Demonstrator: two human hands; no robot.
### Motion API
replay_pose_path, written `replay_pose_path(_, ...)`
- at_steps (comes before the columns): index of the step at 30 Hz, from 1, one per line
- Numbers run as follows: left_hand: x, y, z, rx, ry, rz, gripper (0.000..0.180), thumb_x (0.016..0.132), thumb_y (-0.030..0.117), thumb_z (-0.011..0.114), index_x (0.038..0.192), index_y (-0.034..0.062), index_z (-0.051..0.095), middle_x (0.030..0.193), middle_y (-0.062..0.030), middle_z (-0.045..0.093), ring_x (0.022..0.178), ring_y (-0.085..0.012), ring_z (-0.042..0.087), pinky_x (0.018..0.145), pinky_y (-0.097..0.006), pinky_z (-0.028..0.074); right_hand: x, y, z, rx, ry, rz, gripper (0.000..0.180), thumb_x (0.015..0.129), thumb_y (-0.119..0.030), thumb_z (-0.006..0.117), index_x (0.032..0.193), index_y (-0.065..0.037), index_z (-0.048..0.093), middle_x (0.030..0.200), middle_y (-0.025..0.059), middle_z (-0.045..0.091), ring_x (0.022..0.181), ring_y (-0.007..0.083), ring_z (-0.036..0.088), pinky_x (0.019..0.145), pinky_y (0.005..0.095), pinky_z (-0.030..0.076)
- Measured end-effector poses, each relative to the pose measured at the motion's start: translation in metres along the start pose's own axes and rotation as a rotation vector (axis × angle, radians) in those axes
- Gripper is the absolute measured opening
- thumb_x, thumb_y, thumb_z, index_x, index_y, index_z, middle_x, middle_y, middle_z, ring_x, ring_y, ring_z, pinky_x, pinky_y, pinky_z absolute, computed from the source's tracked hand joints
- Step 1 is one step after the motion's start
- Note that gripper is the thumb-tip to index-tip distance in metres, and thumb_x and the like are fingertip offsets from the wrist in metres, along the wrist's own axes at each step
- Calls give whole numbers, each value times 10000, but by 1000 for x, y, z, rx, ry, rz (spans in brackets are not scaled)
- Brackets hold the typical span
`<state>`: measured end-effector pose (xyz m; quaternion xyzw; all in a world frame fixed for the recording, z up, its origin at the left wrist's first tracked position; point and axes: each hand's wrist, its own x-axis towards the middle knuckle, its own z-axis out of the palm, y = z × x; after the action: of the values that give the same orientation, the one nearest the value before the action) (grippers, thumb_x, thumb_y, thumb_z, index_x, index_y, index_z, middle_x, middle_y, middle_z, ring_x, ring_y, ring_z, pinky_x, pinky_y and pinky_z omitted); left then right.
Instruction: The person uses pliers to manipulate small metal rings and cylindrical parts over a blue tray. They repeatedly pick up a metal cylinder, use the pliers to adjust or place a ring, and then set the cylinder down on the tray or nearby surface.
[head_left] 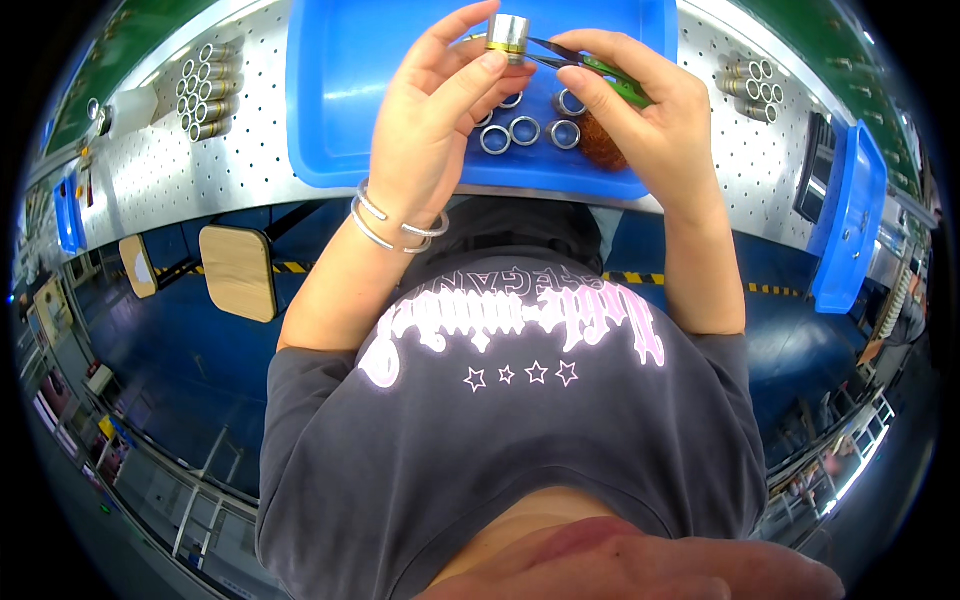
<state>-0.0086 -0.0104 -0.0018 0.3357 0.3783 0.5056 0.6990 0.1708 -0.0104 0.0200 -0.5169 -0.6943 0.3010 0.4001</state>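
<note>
Between the thumb and fingers of my left hand [435, 105] is a short silver metal cylinder [508, 32] with a yellowish band round its lower part. My right hand [650, 105] grips green-handled tweezers [615, 80], whose dark pointed tips reach to the cylinder's side near the band. Both hands are over a blue plastic tray [335, 120]. Several loose silver rings [525, 130] lie in the tray below my hands. A reddish-brown, rough-looking round thing [600, 145] sits beside them, partly covered by my right hand.
The tray rests on a perforated metal bench [262, 120]. Stacked metal cylinders stand at the left [207, 92] and at the right [757, 90]. Another blue tray [850, 220] is at the bench's right end. Wooden-topped stools [237, 270] stand below the bench at the left.
</note>
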Motion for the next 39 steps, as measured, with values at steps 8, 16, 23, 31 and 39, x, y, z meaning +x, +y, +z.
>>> replay_pose_path(8,-2,-2,-1,15,-21,32,441,895,91,575,1308,9,444,1137,-137,580,1033,-199,597,924,-314,479,-3,-2,-1,-32,-31,-37,166,833,-116,668,966,-18,686,828,46,685,744,77,617,665,195,476)
replay_pose_path(16,-3,-3,1,21,-19,48,439,894,87,578,1308,15,449,1140,-136,583,1037,-205,594,925,-315,476,-4,3,2,90,3,37,190,805,-205,693,913,-50,705,771,58,686,608,112,609,557,214,462)
replay_pose_path(23,-3,-4,0,44,-17,47,429,895,79,563,1301,3,451,1144,-144,583,1035,-211,596,921,-317,479,-5,7,4,137,11,31,194,811,-214,690,920,-54,704,739,55,672,586,95,586,537,209,445)
replay_pose_path(31,1,-5,-5,-44,-55,-5,406,905,100,489,1287,-28,437,1100,-140,594,1001,-203,610,894,-308,489,0,-4,7,50,-117,198,176,789,-198,709,873,-54,655,655,48,593,588,114,558,536,238,426)
replay_pose_path(39,-1,-4,3,49,3,-1,393,922,104,482,1292,-18,432,1100,-138,593,1006,-198,608,887,-298,499,4,5,17,-56,78,-168,167,749,-150,725,872,-63,654,763,54,623,650,193,596,600,264,473)
